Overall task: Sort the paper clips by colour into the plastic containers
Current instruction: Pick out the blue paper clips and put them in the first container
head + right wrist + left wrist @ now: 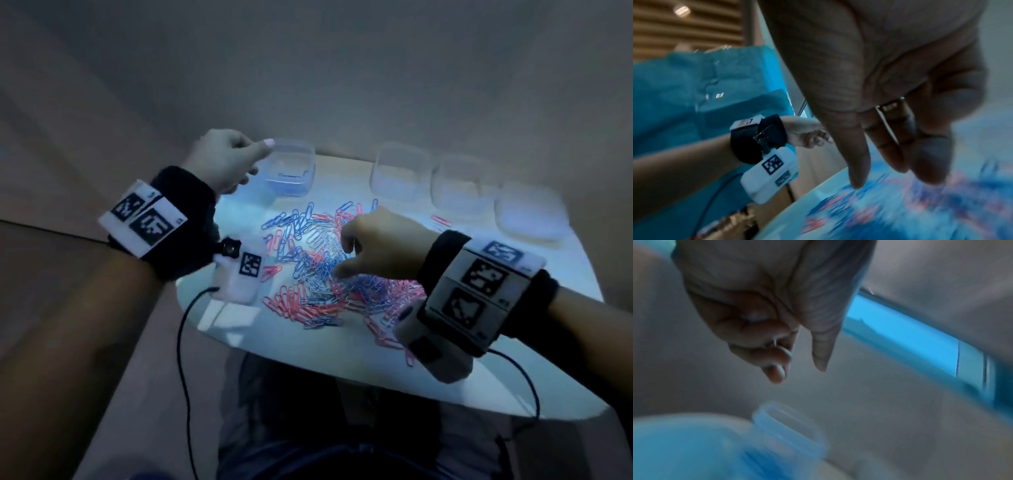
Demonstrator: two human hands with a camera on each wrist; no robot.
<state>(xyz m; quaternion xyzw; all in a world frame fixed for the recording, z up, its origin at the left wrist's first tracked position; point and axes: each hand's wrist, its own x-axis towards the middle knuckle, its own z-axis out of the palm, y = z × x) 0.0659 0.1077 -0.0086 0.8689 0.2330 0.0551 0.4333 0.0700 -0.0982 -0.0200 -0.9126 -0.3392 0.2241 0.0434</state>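
A heap of blue, pink and white paper clips lies on the white table. My right hand hovers over the heap, fingers straight and pointing down; in the right wrist view the right hand has its thumb tip at the blurred clips. My left hand is at the rim of the leftmost clear container, which holds a blue clip. In the left wrist view the left hand has loosely curled fingers, the thumb apart from them, above the container; nothing shows between them.
Three more clear containers stand in a row along the table's far right. One pink clip lies alone in front of them. Black cables hang from both wrist units at the near table edge.
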